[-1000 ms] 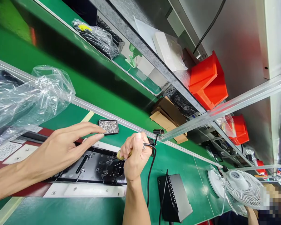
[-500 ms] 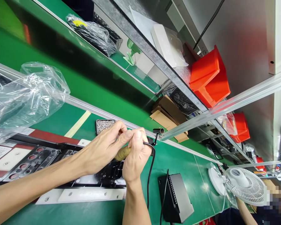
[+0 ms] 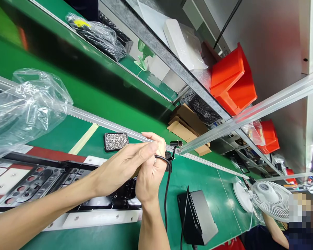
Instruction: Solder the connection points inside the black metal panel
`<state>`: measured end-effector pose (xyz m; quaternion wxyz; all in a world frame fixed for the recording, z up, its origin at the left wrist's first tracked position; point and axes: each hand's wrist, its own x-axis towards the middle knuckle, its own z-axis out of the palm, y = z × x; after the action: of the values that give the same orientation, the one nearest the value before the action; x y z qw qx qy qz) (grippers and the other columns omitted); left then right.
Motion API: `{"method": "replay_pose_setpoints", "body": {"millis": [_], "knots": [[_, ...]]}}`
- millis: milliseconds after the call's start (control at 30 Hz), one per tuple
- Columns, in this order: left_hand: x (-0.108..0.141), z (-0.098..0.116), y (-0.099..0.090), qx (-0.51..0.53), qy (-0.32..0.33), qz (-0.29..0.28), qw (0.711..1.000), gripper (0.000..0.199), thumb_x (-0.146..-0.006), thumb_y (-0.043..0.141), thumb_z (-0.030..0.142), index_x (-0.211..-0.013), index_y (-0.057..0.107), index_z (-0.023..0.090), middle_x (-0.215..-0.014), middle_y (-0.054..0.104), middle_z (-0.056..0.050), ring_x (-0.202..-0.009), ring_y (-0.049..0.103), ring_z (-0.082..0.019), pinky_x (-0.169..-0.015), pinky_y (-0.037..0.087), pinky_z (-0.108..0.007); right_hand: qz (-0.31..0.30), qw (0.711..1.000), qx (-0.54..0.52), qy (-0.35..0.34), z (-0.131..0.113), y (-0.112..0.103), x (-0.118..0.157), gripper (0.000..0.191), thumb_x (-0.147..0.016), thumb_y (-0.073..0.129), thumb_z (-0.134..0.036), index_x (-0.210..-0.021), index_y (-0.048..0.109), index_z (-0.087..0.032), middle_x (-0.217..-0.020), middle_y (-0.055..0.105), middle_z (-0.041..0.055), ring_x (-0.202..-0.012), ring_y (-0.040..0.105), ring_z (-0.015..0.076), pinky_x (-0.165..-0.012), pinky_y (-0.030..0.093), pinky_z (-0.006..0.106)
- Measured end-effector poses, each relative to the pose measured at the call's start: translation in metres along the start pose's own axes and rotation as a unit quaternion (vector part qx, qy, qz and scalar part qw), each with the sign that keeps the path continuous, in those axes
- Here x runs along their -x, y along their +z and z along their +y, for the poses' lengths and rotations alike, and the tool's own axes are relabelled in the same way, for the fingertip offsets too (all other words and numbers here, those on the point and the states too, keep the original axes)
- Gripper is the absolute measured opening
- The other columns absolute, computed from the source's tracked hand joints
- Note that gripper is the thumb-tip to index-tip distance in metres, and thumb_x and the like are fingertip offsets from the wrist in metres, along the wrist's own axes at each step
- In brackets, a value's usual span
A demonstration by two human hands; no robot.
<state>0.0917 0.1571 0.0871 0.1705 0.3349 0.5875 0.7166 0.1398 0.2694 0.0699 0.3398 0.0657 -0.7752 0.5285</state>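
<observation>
My right hand (image 3: 149, 180) is closed around a corded electric screwdriver (image 3: 137, 172) with an olive-wrapped body, mostly hidden by my hands. Its black cable (image 3: 168, 187) loops out past my right thumb and hangs down. My left hand (image 3: 125, 159) lies against my right, its thumb across the right fingertips and its fingers closed; what they pinch, if anything, is hidden. Under both hands is a long black frame assembly (image 3: 67, 173) with a dark mechanism (image 3: 125, 194), resting between white fixture strips (image 3: 96, 217). A black tray of small metal screws (image 3: 116, 141) sits just beyond my left hand.
A black box-like device (image 3: 198, 218) and a white fan (image 3: 270, 201) stand to the right. Clear plastic bagging (image 3: 33, 104) lies at left. Overhead are a metal rail (image 3: 250, 102) and red bins (image 3: 233, 80). A co-worker's arm (image 3: 273, 231) shows at lower right.
My left hand has shifted right and over my right thumb, covering more of the olive-wrapped body. The screw tray is now more exposed. The view has shifted slightly.
</observation>
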Motion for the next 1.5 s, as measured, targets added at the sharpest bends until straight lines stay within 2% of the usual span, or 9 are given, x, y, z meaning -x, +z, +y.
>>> {"method": "replay_pose_setpoints", "body": {"millis": [67,133,300,500,667,833,933,1067,1500], "knots": [[0.0,0.0,-0.001,0.013,-0.016,-0.004,1.0,0.07,-0.113,0.044,0.079,-0.088,0.072,0.02,-0.091,0.076,-0.003,-0.089,0.071,-0.02,-0.082,0.061,-0.026,-0.003,1.0,-0.002,-0.007,0.001,0.0,0.0,0.03,-0.12,0.054,-0.047,-0.123,0.077,-0.027,-0.132,0.075,0.0091,-0.123,0.069,0.0256,-0.106,0.05,0.045],[0.001,-0.001,-0.001,0.012,-0.023,0.006,1.0,0.068,-0.113,0.047,0.079,-0.087,0.069,0.021,-0.091,0.074,-0.003,-0.089,0.069,-0.019,-0.08,0.06,-0.026,-0.011,1.0,-0.005,-0.012,0.001,0.0,0.0,0.03,-0.12,0.054,-0.045,-0.123,0.078,-0.027,-0.133,0.077,0.0086,-0.125,0.07,0.0256,-0.108,0.05,0.045],[-0.002,0.0,0.002,0.022,0.012,0.032,0.999,0.056,-0.116,0.047,0.065,-0.087,0.069,0.023,-0.093,0.074,-0.001,-0.091,0.069,-0.019,-0.085,0.059,-0.027,-0.01,1.0,-0.012,-0.022,0.001,0.003,-0.002,0.03,-0.121,0.054,-0.043,-0.121,0.079,-0.026,-0.131,0.078,0.0084,-0.121,0.072,0.0239,-0.107,0.051,0.043],[-0.001,-0.008,0.009,0.013,0.003,0.036,0.999,0.07,-0.117,0.037,0.074,-0.077,0.059,0.022,-0.082,0.068,-0.004,-0.08,0.063,-0.021,-0.074,0.054,-0.034,-0.021,0.999,-0.021,-0.013,0.003,0.004,-0.005,0.035,-0.12,0.054,-0.043,-0.105,0.08,-0.024,-0.123,0.081,0.008,-0.115,0.073,0.0245,-0.104,0.053,0.043],[0.0,-0.011,0.011,0.02,0.003,0.09,0.996,0.057,-0.116,0.047,0.064,-0.081,0.063,0.021,-0.091,0.07,-0.004,-0.094,0.064,-0.022,-0.096,0.056,-0.032,-0.03,0.999,-0.038,-0.017,0.003,0.004,-0.007,0.035,-0.119,0.055,-0.041,-0.102,0.08,-0.022,-0.119,0.081,0.0091,-0.112,0.075,0.0232,-0.097,0.058,0.039],[0.0,-0.009,0.011,0.037,-0.028,0.059,0.997,0.065,-0.116,0.042,0.071,-0.074,0.054,0.022,-0.08,0.061,-0.002,-0.083,0.057,-0.021,-0.079,0.051,-0.033,-0.032,0.999,-0.025,-0.029,0.001,0.004,-0.009,0.038,-0.119,0.057,-0.046,-0.099,0.079,-0.022,-0.109,0.077,0.0077,-0.104,0.074,0.0219,-0.092,0.06,0.035],[0.0,-0.009,0.01,0.037,-0.034,0.059,0.997,0.071,-0.116,0.039,0.076,-0.075,0.059,0.022,-0.081,0.066,-0.002,-0.085,0.061,-0.021,-0.082,0.053,-0.033,-0.033,0.999,-0.032,-0.022,0.0,0.004,-0.009,0.038,-0.118,0.059,-0.049,-0.099,0.078,-0.022,-0.107,0.076,0.0072,-0.1,0.074,0.0215,-0.089,0.061,0.034],[-0.001,-0.008,0.01,0.027,-0.009,0.059,0.998,0.069,-0.118,0.039,0.071,-0.079,0.068,0.022,-0.087,0.073,-0.001,-0.09,0.068,-0.021,-0.088,0.056,-0.029,-0.034,0.998,-0.036,-0.025,-0.001,0.004,-0.01,0.038,-0.119,0.057,-0.048,-0.101,0.079,-0.022,-0.109,0.076,0.0072,-0.102,0.075,0.0213,-0.09,0.061,0.034],[-0.001,-0.007,0.011,0.043,-0.009,0.062,0.997,0.064,-0.117,0.041,0.069,-0.078,0.061,0.021,-0.087,0.067,-0.002,-0.088,0.063,-0.02,-0.085,0.053,-0.032,-0.038,0.998,-0.029,-0.03,-0.001,0.003,-0.009,0.037,-0.119,0.058,-0.043,-0.096,0.077,-0.022,-0.109,0.074,0.0074,-0.102,0.073,0.0201,-0.091,0.061,0.033]]}}
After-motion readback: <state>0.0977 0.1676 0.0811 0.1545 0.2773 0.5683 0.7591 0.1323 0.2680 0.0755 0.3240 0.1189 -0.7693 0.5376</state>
